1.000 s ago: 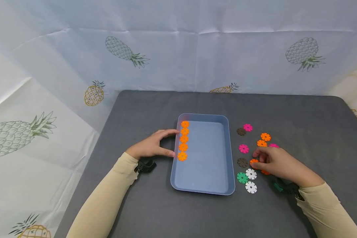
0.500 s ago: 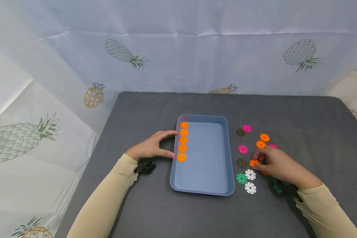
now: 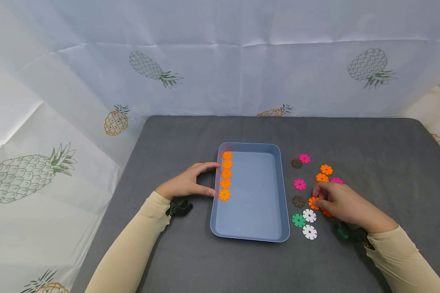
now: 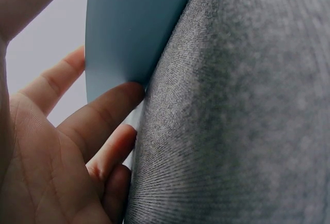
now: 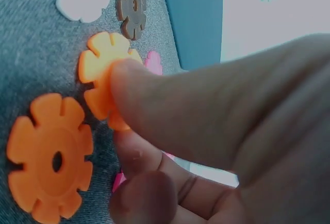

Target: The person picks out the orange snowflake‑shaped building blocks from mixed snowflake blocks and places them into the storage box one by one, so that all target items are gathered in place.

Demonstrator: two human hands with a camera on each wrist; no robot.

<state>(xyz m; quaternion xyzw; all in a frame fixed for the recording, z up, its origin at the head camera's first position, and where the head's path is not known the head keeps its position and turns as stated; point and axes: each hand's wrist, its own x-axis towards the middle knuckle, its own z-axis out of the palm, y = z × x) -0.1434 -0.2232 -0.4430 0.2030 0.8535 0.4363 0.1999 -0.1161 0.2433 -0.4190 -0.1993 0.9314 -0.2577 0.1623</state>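
The orange disc [image 5: 104, 69], right of the tray [image 3: 254, 195] and just beyond two white discs [image 3: 307, 232], sits pinched between the right hand's [image 3: 339, 202] thumb and finger; whether it is clear of the surface [image 3: 249, 264], I cannot tell. Little has changed in the past second: the tray's row of five orange pieces [image 3: 226, 173] has gained none. They line its left wall, which the left hand [image 3: 185, 183] touches from outside, fingers extended. Farthest back, a brown disc [image 3: 295, 163] adjoins a pink one [image 3: 304, 155].

Tray [image 3: 254, 195] right half accessible from above; left wall obstructed by left hand [image 3: 185, 183]. Right approach at table level obstructed by loose discs [image 3: 299, 184] and right hand [image 3: 342, 202]. Near table [image 3: 242, 266] strip passable.
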